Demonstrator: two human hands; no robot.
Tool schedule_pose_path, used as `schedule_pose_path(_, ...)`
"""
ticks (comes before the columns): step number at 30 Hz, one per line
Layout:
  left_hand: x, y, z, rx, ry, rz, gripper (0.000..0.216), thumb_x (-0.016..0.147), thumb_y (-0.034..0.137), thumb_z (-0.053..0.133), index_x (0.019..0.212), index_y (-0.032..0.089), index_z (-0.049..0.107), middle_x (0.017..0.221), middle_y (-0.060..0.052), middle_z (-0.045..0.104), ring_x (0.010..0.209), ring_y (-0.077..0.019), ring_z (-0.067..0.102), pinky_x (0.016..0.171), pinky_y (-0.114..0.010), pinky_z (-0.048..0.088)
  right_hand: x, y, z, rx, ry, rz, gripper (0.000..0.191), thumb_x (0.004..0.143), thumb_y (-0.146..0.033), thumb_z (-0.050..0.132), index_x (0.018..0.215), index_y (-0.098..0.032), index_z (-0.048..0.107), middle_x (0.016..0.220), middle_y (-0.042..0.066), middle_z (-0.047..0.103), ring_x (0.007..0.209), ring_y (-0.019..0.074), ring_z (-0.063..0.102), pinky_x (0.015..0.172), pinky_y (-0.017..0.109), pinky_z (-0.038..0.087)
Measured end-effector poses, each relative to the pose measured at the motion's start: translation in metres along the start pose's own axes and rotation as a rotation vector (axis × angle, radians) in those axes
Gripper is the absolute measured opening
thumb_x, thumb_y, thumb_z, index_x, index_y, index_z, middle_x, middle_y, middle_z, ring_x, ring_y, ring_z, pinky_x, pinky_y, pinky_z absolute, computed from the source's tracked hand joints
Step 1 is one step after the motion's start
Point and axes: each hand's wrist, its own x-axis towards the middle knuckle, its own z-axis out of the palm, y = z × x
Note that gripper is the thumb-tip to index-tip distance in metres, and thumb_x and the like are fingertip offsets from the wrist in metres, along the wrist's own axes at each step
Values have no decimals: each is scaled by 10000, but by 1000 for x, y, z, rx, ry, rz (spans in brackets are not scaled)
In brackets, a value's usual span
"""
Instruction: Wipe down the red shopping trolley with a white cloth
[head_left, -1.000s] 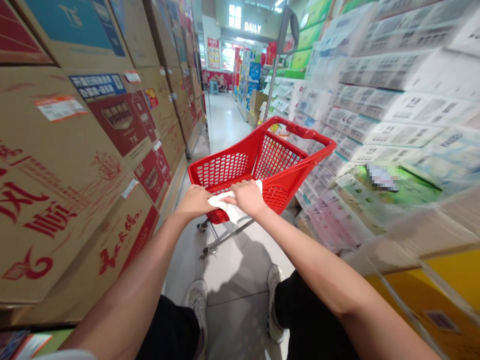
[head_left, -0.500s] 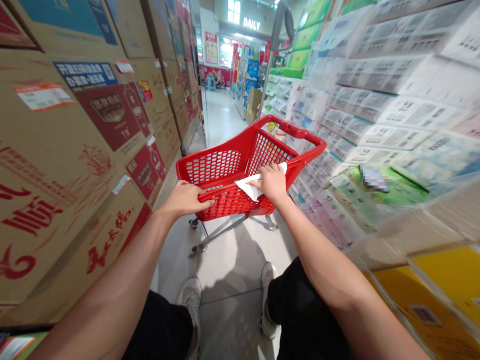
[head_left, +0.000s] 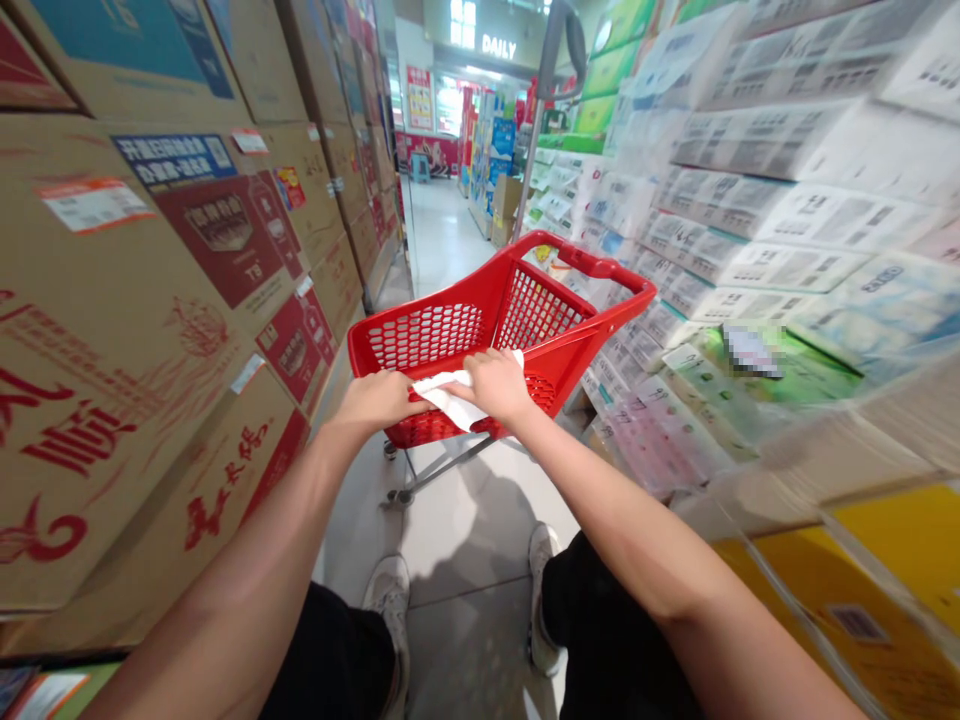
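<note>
A red plastic shopping cart [head_left: 592,350] with perforated basket walls stands sideways in front of me, its handle at the right. My left hand [head_left: 381,402] is closed over the near rim, close to the basket's left corner. Further right on the same rim, my right hand [head_left: 496,385] presses a white cloth or wipe [head_left: 454,402] against the plastic, fingers wrapped over it. The two hands are close together, and the cloth's left edge reaches my left fingers. I see no goods inside the visible part of the basket.
Stacked cardboard boxes [head_left: 82,330] line the left side. Packs of tissue paper [head_left: 795,190] are piled at the right, above yellow boxes [head_left: 817,590]. A grey pole with a looped top [head_left: 551,90] rises behind the cart. Tiled floor [head_left: 450,235] runs down the aisle.
My right hand has slid left along the cart's near rim with the white cloth, coming up close to my left hand. The left hand has stayed at the corner.
</note>
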Motion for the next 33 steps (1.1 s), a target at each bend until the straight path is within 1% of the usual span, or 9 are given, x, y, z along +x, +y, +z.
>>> schedule_pose_path(5,3,-21,-7,-53,-45,12,620,754,808,478,848,256,742,884,-111,764,879,-295,708,665,-307,432,-7,68,-15,-76,74,154,623,905,-760,479,888,-175,694,921,142,715,932,291,555,854,384,320)
schedule_pose_path(8,3,-21,-10,-3,-37,-5,591,755,761,499,877,240,751,893,-130,758,883,-317,707,669,-324,445,-12,86,-19,-114,135,155,597,916,-735,483,914,-174,687,955,154,707,970,306,525,900,408,307)
schedule_pose_path(11,1,-6,-11,90,49,-27,608,734,728,527,911,192,753,937,-182,750,892,-356,701,694,-363,463,-13,75,-16,-134,124,130,569,948,-697,457,952,-172,676,974,160,698,997,321,504,930,431,287)
schedule_pose_path(16,-4,20,-12,36,102,100,532,761,643,535,965,202,752,939,-163,751,890,-346,703,693,-362,460,-10,21,-5,-79,72,49,517,1005,-627,394,1002,-180,652,1025,148,690,1011,307,506,918,422,286)
schedule_pose_path(19,-6,24,-11,5,112,113,568,814,664,463,911,185,752,902,-171,746,869,-337,703,700,-358,460,-8,-4,0,-40,58,-13,507,1029,-599,356,1034,-178,638,1043,140,687,1019,292,515,904,410,289)
schedule_pose_path(22,-6,21,-10,2,101,125,581,824,681,447,893,191,749,904,-163,748,883,-331,706,695,-344,456,-6,-10,3,-30,57,-51,517,1035,-603,337,1026,-182,638,1026,127,694,1003,281,527,870,395,295)
schedule_pose_path(27,-4,10,-13,5,63,129,558,833,649,448,1050,235,755,1030,-122,760,982,-313,700,758,-336,485,-7,25,-4,-57,100,23,577,976,-698,398,916,-187,660,931,118,703,930,279,538,828,387,306)
schedule_pose_path(30,-4,2,-16,18,39,111,586,832,675,426,1056,248,759,1053,-112,760,1010,-310,694,782,-342,497,-13,60,-16,-85,166,130,596,905,-759,481,850,-193,661,879,123,695,925,295,525,843,400,314)
schedule_pose_path(33,-6,-4,-18,24,15,100,596,822,696,419,1058,268,759,1049,-95,763,1004,-302,698,775,-339,498,-21,85,-24,-115,227,170,589,875,-766,525,850,-194,662,883,131,686,940,307,507,871,416,315)
